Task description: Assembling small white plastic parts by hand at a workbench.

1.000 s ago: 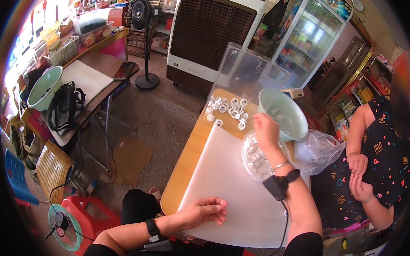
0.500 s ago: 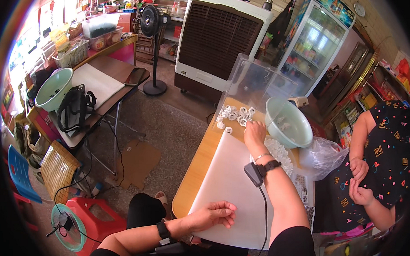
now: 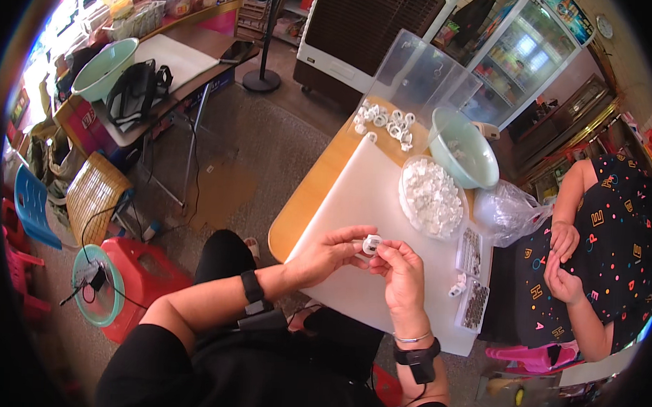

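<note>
A small round white plastic part (image 3: 371,244) with a dark spot in its middle is pinched between my two hands over the near part of the white mat (image 3: 358,197). The fingers and thumb of my left hand (image 3: 324,258) close on its left side. From the right, the thumb and forefinger of my right hand (image 3: 402,271) grip it too. More round white parts (image 3: 393,123) lie loose at the table's far end. Beyond my right hand stands a clear bowl (image 3: 406,215) heaped with small white pieces (image 3: 435,196).
A pale green basin (image 3: 485,169) and a plastic bag (image 3: 509,213) stand at the right. Two compartment trays (image 3: 473,307) lie on the mat's right edge with white parts (image 3: 457,285) between them. A clear upright panel (image 3: 417,70) rises at the far end. Another person (image 3: 590,248) sits at right.
My right hand has come back from the loose parts at the far end with a white part and met my left hand, now closed on it. The view has shifted down.
</note>
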Tool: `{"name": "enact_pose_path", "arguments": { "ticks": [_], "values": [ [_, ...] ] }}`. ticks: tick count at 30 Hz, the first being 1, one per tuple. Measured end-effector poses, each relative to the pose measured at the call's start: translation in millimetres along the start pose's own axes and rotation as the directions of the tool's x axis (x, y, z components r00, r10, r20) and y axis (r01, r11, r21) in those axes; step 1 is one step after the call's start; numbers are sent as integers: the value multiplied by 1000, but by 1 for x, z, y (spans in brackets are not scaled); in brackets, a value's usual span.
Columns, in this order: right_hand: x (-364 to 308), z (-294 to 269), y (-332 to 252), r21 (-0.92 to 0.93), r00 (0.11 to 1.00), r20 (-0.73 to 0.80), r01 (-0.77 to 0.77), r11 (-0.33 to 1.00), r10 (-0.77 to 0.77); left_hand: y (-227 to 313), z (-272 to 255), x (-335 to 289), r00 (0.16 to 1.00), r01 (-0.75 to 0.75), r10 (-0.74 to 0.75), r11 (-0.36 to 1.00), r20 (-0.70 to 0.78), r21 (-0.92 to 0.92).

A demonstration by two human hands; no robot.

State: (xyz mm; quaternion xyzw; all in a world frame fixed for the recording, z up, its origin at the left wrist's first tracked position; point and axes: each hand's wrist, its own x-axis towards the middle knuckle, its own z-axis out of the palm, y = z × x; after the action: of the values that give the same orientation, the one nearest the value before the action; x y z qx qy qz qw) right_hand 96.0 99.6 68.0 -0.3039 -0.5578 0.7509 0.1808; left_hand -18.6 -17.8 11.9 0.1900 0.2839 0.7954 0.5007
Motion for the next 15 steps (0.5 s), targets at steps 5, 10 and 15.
{"name": "enact_pose_path", "arguments": {
  "ticks": [5,10,15],
  "values": [
    [-21,10,3,58,991,-112,84,995,-77,-1,13,-4,991,37,-44,998,129,54],
    [-26,-3,-4,-130,985,-97,128,983,-141,-1,13,-1,966,167,-145,982,216,-87],
    [-34,-11,-6,-122,997,-8,76,990,-78,-6,13,2,961,170,-150,983,231,-69]
  ]
}}
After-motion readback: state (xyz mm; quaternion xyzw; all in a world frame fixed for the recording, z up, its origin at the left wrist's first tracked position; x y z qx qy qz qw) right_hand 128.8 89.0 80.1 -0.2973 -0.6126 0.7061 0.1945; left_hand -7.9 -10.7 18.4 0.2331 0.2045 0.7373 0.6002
